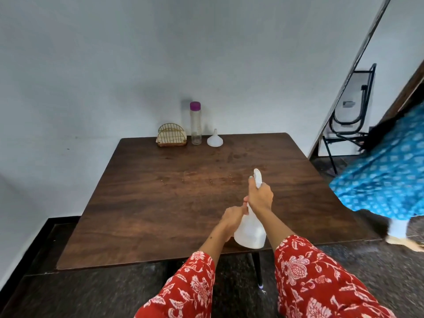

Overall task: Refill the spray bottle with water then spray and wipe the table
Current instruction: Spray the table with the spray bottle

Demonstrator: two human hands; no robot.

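the spray bottle point(250, 230), at the table point(160, 203) near edge, is gripped by the left hand point(231, 218) and right hand point(260, 196); it could be tipped floorward.

Nothing here carries writing I can read: the spray bottle point(250, 230) is plain white, the tall bottle point(195, 122) clear, with no label showing.

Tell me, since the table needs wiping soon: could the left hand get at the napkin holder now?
Probably not yet: the left hand is steadying the spray bottle, and the napkin holder stands at the table's far edge, though nothing lies between.
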